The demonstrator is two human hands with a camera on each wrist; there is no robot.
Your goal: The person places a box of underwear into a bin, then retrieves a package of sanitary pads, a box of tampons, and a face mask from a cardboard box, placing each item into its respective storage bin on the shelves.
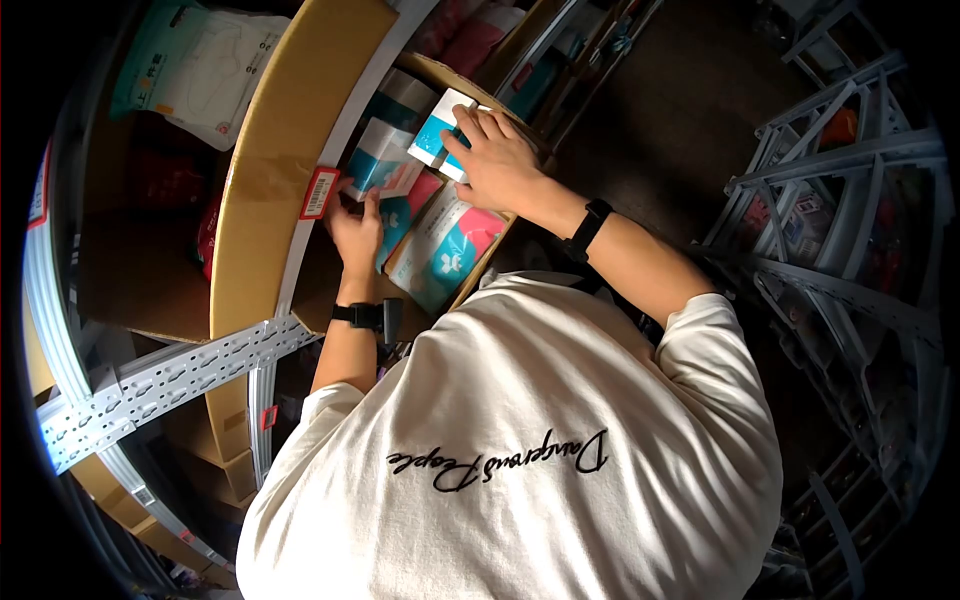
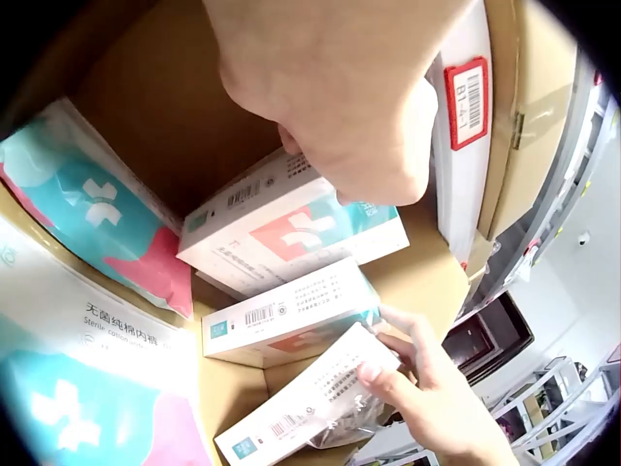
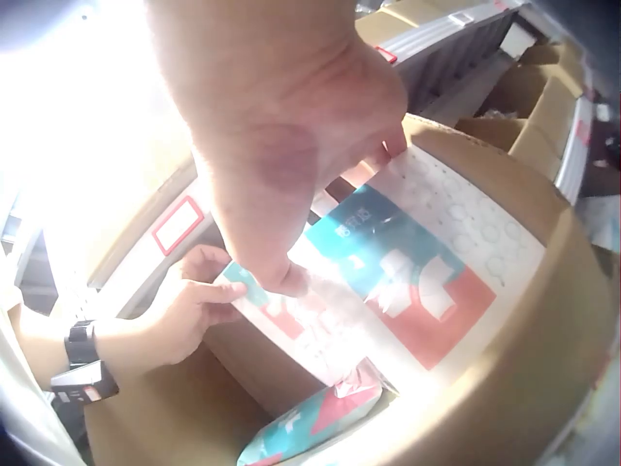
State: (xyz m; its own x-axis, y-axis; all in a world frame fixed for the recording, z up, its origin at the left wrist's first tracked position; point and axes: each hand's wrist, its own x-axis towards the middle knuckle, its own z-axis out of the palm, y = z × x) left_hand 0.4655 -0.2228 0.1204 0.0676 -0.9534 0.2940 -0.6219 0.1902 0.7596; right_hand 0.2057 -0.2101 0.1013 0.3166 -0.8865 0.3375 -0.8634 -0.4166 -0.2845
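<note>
My left hand (image 1: 357,235) pinches the edge of a white-and-teal box (image 1: 380,160), thumb on one side, in an open carton. In the left wrist view, this box (image 2: 281,233) lies below the left hand (image 2: 330,107). The right hand (image 1: 497,168) is over two narrow boxes at the carton's far end. Its thumb and fingers (image 2: 412,335) grip the end of the outer box (image 2: 306,398), which stands tilted beside another box (image 2: 291,311). In the right wrist view, the left hand's thumb and fingers (image 3: 218,291) hold a box corner beneath the right hand (image 3: 291,165).
Soft teal-and-pink packs (image 1: 448,250) lie in the carton's near part. A red-framed label (image 1: 319,193) is on the shelf rail beside it. Another carton (image 1: 270,130) with a green-and-white pack (image 1: 205,75) stands left. Metal shelving (image 1: 850,190) is across the aisle.
</note>
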